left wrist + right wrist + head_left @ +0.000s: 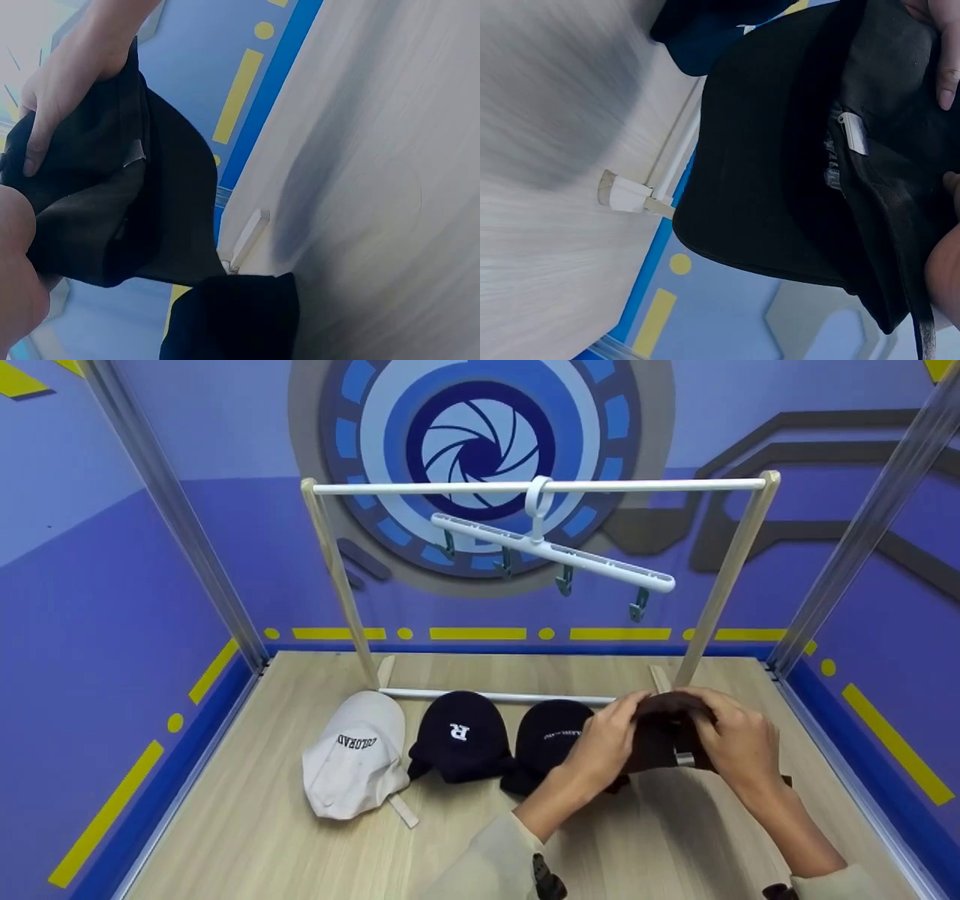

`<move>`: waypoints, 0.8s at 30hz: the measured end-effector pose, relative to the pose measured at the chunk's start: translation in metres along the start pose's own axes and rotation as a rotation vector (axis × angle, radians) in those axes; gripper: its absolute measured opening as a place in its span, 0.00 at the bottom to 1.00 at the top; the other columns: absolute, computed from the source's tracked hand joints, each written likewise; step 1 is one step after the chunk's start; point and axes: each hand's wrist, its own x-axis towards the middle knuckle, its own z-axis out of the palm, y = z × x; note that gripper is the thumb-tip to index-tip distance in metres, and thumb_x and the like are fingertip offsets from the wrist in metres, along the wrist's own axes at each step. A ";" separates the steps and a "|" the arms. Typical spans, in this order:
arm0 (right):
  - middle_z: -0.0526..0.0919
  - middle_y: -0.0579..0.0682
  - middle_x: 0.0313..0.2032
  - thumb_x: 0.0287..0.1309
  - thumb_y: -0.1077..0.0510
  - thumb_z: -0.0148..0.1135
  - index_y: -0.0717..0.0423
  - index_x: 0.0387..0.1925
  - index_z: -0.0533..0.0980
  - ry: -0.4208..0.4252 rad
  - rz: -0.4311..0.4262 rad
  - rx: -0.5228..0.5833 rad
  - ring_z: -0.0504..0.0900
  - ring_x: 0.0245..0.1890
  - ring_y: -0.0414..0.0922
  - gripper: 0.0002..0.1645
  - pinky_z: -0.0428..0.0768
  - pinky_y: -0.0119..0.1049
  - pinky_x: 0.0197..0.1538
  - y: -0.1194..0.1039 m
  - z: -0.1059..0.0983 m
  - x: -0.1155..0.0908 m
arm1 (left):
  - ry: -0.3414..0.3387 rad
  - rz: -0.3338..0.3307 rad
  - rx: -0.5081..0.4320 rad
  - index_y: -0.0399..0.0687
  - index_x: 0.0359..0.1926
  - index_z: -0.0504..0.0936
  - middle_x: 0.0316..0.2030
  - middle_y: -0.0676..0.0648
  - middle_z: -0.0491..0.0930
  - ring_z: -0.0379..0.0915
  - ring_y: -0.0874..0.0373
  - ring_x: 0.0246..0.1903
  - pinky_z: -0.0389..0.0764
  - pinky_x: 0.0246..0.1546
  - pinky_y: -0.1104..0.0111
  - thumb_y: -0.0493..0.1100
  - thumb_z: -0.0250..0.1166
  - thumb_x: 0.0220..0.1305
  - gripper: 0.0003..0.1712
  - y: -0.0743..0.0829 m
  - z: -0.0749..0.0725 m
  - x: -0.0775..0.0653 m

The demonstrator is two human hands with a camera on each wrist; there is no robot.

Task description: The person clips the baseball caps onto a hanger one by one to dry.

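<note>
A dark baseball cap is held up off the table by both hands, at the right of the head view. My left hand grips one side of it and my right hand the other, thumbs against the cloth. In the right wrist view the brim points away from the hands, and a small metal buckle shows at the strap. Just left of the hands lies a black cap with small lettering, partly hidden by my left hand.
A navy cap with a white R and a cream cap lie further left on the wooden table. Behind stands a rack with a white clip hanger hanging tilted from its bar. Walls close in both sides.
</note>
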 end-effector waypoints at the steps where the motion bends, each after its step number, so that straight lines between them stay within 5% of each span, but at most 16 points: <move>1: 0.86 0.55 0.35 0.48 0.64 0.69 0.49 0.40 0.84 -0.003 -0.003 0.001 0.83 0.23 0.56 0.14 0.78 0.53 0.24 -0.001 0.000 0.001 | -0.008 0.007 -0.001 0.50 0.61 0.71 0.54 0.52 0.77 0.74 0.63 0.53 0.72 0.51 0.79 0.34 0.55 0.67 0.22 -0.001 -0.002 0.000; 13: 0.87 0.53 0.35 0.48 0.65 0.70 0.48 0.40 0.85 0.009 0.015 0.047 0.83 0.22 0.52 0.16 0.77 0.51 0.25 -0.010 -0.005 0.012 | -0.026 0.141 -0.082 0.47 0.61 0.71 0.51 0.48 0.79 0.74 0.61 0.53 0.69 0.54 0.80 0.44 0.47 0.73 0.20 -0.017 -0.026 0.007; 24: 0.84 0.49 0.44 0.50 0.63 0.70 0.42 0.49 0.81 -0.068 0.012 0.147 0.83 0.41 0.51 0.24 0.79 0.48 0.41 -0.023 -0.005 0.019 | -0.007 0.116 -0.159 0.47 0.55 0.77 0.50 0.50 0.80 0.73 0.65 0.53 0.69 0.55 0.80 0.41 0.48 0.73 0.16 -0.022 -0.049 0.026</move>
